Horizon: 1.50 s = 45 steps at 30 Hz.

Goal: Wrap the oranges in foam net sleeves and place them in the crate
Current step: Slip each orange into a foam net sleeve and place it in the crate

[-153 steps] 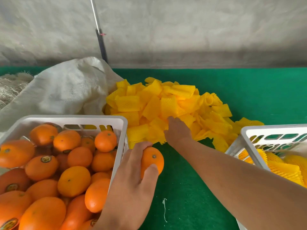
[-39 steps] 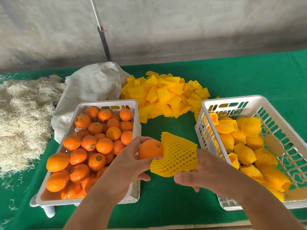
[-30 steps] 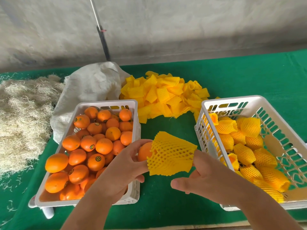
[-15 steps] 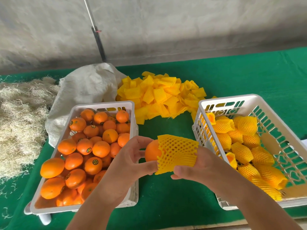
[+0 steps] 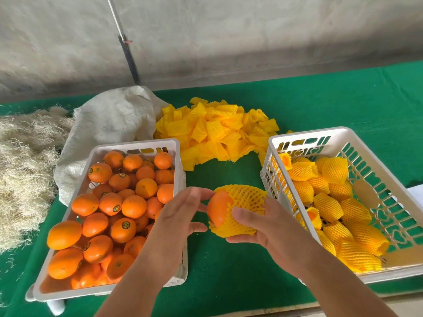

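Single view only, head-worn, wide-angle; no second view to share ground with. Camera sits above the near edge of the green felt-covered table (image 5: 320,106), facing forward and steeply down. Close range: both forearms enter from the bottom edge, the left hand (image 5: 176,216) and the right hand (image 5: 263,223) near frame centre. Far side reaches the grey concrete wall (image 5: 229,37). Straight lines bow toward the margins.

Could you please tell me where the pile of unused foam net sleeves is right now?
In the head view, the pile of sleeves lies on the green table, behind the two crates, right of the white sack.
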Each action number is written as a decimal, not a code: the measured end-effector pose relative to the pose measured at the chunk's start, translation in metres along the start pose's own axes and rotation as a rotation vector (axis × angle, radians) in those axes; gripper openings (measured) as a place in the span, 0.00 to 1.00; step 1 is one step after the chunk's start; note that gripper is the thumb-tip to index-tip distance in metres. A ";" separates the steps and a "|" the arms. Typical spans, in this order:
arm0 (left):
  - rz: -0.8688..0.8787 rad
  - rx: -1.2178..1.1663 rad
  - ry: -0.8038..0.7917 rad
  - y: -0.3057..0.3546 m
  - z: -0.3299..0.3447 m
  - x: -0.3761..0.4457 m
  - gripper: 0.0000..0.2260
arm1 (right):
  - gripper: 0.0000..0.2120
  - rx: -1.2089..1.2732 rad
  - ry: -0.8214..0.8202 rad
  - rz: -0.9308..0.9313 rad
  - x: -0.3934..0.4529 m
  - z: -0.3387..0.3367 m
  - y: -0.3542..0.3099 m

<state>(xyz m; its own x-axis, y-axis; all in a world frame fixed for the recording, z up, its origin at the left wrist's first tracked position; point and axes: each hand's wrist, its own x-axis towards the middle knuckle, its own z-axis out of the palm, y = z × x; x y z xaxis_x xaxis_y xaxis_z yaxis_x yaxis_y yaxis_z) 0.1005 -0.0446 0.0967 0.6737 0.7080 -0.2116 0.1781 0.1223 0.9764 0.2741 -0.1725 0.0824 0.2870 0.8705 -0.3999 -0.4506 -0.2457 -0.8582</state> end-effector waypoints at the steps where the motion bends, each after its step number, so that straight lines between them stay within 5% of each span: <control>1: -0.036 -0.058 0.032 0.001 0.002 0.001 0.19 | 0.44 0.032 -0.032 -0.001 0.000 0.000 0.000; 8: -0.152 -0.026 0.035 0.007 0.002 0.008 0.13 | 0.41 0.086 -0.203 0.008 -0.003 -0.002 0.000; 15: 0.007 0.226 0.008 0.007 -0.001 0.009 0.08 | 0.33 0.087 -0.309 0.014 -0.008 -0.006 0.000; 20: 0.188 0.319 0.254 0.000 0.016 0.003 0.08 | 0.24 0.029 -0.254 0.012 -0.012 -0.005 -0.001; 27: 0.362 0.352 0.434 -0.002 0.028 -0.001 0.06 | 0.29 0.142 -0.114 -0.073 -0.017 -0.001 0.000; 32: 0.402 0.327 0.494 -0.007 0.039 -0.009 0.06 | 0.34 -0.016 0.084 -0.146 -0.019 0.010 0.000; 36: 0.377 0.399 0.385 -0.005 0.040 -0.006 0.09 | 0.34 -0.139 0.191 -0.209 -0.019 0.010 0.001; 42: 0.510 0.588 0.145 0.010 0.026 -0.005 0.20 | 0.26 -0.309 0.116 -0.184 -0.018 -0.002 -0.008; 45: 0.440 0.563 0.196 0.007 0.027 -0.001 0.21 | 0.31 -0.268 0.062 -0.140 -0.018 -0.004 -0.007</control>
<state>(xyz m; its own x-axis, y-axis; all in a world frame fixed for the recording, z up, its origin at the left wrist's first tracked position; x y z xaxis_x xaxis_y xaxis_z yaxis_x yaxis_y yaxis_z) 0.1206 -0.0634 0.1024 0.6364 0.7272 0.2572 0.2978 -0.5392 0.7877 0.2756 -0.1879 0.0943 0.3849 0.8783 -0.2836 -0.1668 -0.2359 -0.9573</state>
